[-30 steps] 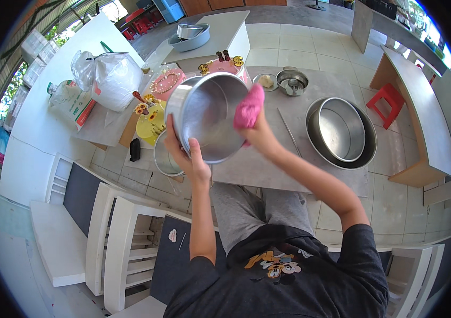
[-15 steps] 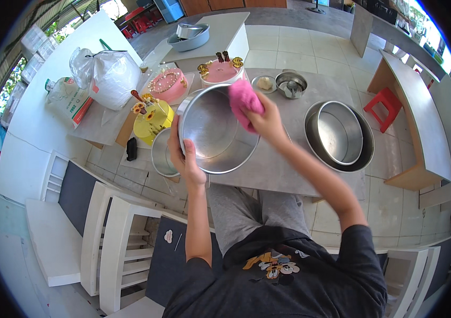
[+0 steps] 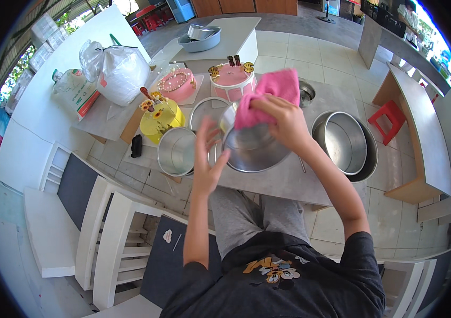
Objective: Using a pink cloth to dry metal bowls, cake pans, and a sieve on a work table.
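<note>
Here, near the middle of the frame, I have the round metal pan (image 3: 257, 152), with its opening turned toward my camera. It is directly below and left of my right hand (image 3: 290, 121), which is pinching the pink cloth (image 3: 274, 90) between thumb and fingers, at the upper right part of the pan's rim. Whether these fingers also press the rim through the cloth, I cannot tell. My left hand (image 3: 209, 157) is spread, its fingers apart and blurred, just beside the left wall of the pan; I cannot tell if the thumb touches it.

The pan has thin, shiny walls, smooth and curved, while the cloth is soft, folded and without gloss. To its left stands a paler metal pan (image 3: 176, 152), also round. At centre right, a bright pan (image 3: 342, 143) sits inside a wider, darker pan (image 3: 370, 165). All these are on a flat grey table (image 3: 337, 96). Toward the upper left I see a smooth yellow cake (image 3: 163, 121), a pink cake (image 3: 178, 87) with pearl-like beads, and a wrinkled, translucent plastic bag (image 3: 125, 77).
</note>
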Demonstrator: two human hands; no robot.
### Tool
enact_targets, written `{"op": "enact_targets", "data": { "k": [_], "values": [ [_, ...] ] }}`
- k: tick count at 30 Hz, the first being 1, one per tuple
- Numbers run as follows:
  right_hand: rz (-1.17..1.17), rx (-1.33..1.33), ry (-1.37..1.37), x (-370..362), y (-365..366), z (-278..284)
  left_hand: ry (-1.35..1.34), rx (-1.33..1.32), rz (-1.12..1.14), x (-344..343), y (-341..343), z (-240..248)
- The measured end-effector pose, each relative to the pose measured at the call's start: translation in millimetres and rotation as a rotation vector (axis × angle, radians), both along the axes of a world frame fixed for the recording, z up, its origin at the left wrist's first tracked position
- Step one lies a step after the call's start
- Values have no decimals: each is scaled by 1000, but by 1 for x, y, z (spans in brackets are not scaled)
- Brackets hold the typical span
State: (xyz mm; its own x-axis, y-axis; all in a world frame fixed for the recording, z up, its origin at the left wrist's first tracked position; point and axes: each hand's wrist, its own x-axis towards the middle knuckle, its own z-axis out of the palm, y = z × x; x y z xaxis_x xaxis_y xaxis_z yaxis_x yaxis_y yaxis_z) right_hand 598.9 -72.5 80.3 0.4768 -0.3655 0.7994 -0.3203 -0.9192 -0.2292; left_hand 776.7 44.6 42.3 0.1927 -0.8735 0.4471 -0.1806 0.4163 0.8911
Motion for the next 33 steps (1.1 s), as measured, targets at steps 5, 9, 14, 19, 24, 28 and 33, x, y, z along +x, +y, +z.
{"op": "enact_targets", "data": {
  "k": [5,9,14,19,24,28,33],
  "values": [
    [125,-203,120,11,34,6,-472,-124,150,0,-14,0],
    [142,18,26,-1,27,3,-68,105,-77,2,-9,10],
    [110,684,-618,6,26,-33,261,-312,334,-16,-4,22],
    [377,1591,-1358,55,84,-50,139,-491,533,-51,-21,14],
    [207,1324,-1205,23,35,-56,-62,-541,474,-37,-16,-1],
    [-11,443,-407,-15,22,-1,-417,-254,318,-32,0,19],
    [-37,-408,210,11,43,16,-223,-226,95,-32,-18,2]
  ]
}}
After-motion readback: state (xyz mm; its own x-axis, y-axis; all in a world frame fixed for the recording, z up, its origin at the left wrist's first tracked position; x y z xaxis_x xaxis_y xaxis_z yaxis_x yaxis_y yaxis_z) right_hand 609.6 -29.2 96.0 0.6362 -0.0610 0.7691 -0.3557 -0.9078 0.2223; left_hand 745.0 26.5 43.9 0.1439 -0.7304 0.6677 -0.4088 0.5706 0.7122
